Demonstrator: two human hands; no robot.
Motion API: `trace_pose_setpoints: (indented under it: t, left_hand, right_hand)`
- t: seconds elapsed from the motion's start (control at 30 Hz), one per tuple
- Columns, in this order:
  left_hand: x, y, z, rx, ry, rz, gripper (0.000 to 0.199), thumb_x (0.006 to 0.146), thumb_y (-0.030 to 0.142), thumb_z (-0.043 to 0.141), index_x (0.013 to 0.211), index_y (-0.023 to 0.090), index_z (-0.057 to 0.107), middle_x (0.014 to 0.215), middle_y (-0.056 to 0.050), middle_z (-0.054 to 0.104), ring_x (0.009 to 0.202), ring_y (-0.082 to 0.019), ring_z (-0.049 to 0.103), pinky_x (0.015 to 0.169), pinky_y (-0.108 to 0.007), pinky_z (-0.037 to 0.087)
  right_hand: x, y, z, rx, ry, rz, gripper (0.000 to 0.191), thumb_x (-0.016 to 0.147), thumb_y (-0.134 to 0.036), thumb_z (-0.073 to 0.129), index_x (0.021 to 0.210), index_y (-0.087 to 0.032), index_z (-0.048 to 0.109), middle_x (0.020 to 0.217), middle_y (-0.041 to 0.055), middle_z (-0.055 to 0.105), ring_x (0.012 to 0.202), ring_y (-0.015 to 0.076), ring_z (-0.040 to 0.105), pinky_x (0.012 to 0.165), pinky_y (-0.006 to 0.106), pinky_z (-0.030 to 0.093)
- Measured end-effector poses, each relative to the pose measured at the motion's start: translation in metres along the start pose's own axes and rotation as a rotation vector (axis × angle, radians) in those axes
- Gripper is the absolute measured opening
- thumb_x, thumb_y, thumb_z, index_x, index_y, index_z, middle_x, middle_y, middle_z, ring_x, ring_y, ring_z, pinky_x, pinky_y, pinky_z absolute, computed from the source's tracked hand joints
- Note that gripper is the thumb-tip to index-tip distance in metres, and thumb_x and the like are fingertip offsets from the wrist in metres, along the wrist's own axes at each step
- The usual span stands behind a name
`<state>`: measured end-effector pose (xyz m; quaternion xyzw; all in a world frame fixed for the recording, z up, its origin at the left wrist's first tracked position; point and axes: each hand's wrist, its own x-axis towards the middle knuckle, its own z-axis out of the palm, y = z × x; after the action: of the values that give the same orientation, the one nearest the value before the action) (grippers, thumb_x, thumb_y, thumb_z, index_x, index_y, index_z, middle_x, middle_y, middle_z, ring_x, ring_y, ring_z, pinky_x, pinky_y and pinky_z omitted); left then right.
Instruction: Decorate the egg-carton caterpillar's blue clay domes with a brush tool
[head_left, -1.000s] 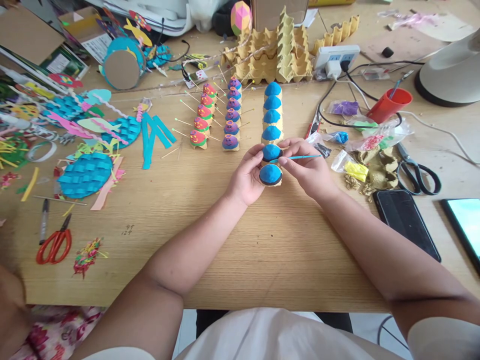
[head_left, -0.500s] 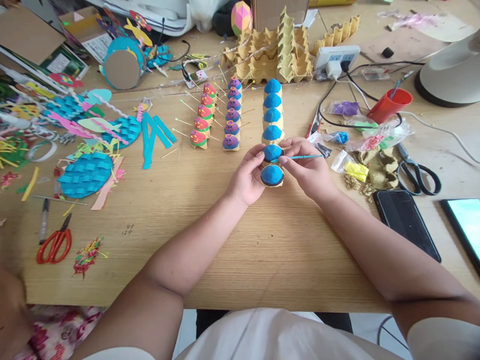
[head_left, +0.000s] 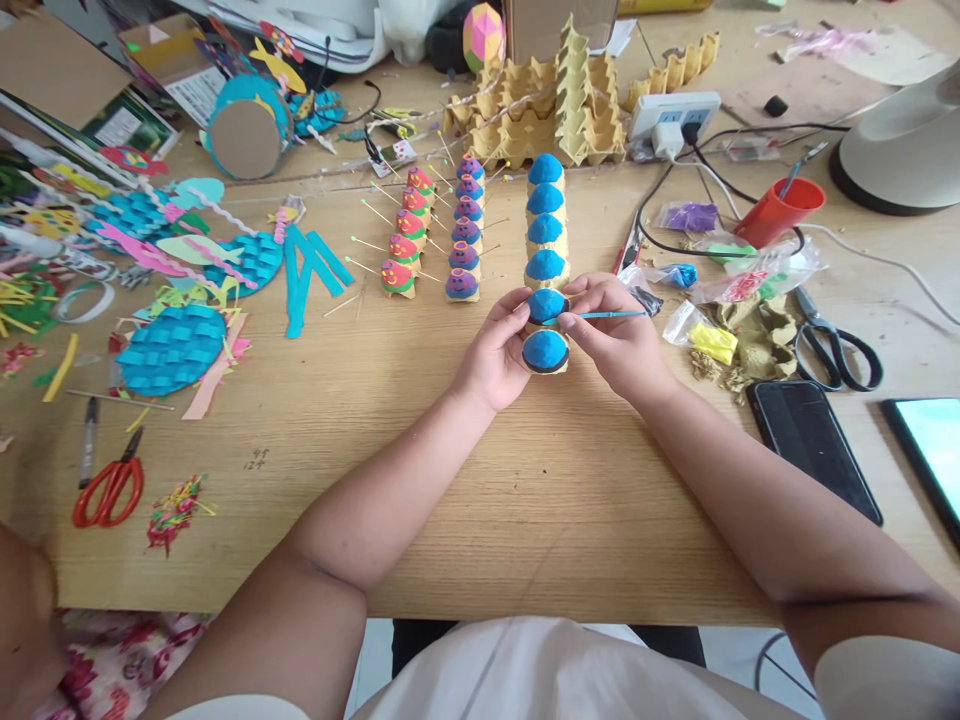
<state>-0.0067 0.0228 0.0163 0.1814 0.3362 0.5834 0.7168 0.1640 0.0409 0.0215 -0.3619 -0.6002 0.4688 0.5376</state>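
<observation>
A strip of egg carton (head_left: 545, 231) runs away from me, its row of bumps capped in blue clay. Black edging shows under the two caps nearest me. My left hand (head_left: 496, 345) grips the strip from its left side, thumb beside the second cap from the near end. Opposite it, my right hand (head_left: 619, 335) pinches a thin blue stick (head_left: 609, 315). The stick's left end lies by that same cap; its exact tip is hidden by my fingers. To the left stand two finished-looking carton strips, one with purple caps (head_left: 465, 230) and one with red and green caps (head_left: 408, 235).
Egg trays (head_left: 525, 105) and a power strip (head_left: 673, 112) lie behind. At right are a red cup (head_left: 780, 213), clay packets, black-handled scissors (head_left: 838, 352) and a phone (head_left: 814, 450). Woven blue paper crafts (head_left: 171, 350) and red scissors (head_left: 110, 490) lie left. Another person's arm shows lower left.
The blue-capped strip has shifted very slightly, and the blue stick has moved a touch to the right. Both hands keep their hold.
</observation>
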Motion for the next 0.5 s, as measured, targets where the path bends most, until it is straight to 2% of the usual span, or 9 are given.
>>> trace_pose_setpoints:
  t: [0.27, 0.5]
  left_hand:
    - [0.0004, 0.0001, -0.0002, -0.029, 0.010, -0.031, 0.023, 0.104, 0.027, 0.068, 0.125, 0.032, 0.074, 0.123, 0.003, 0.085, 0.123, -0.020, 0.081, 0.104, -0.032, 0.065]
    - [0.0001, 0.0002, 0.0011, -0.017, 0.000, 0.001, 0.015, 0.103, 0.021, 0.067, 0.113, 0.028, 0.075, 0.112, 0.003, 0.085, 0.121, -0.020, 0.081, 0.100, -0.030, 0.064]
  right_hand:
    - [0.0010, -0.0004, -0.0030, 0.000, -0.024, -0.001, 0.041, 0.081, -0.065, 0.092, 0.082, -0.029, 0.071, 0.121, 0.0065, 0.070, 0.116, 0.0256, 0.067, 0.112, 0.049, 0.058]
    - [0.0006, 0.0007, -0.0015, -0.027, -0.010, -0.026, 0.041, 0.082, -0.063, 0.092, 0.083, -0.028, 0.070, 0.120, 0.0068, 0.069, 0.117, 0.0253, 0.066, 0.111, 0.048, 0.058]
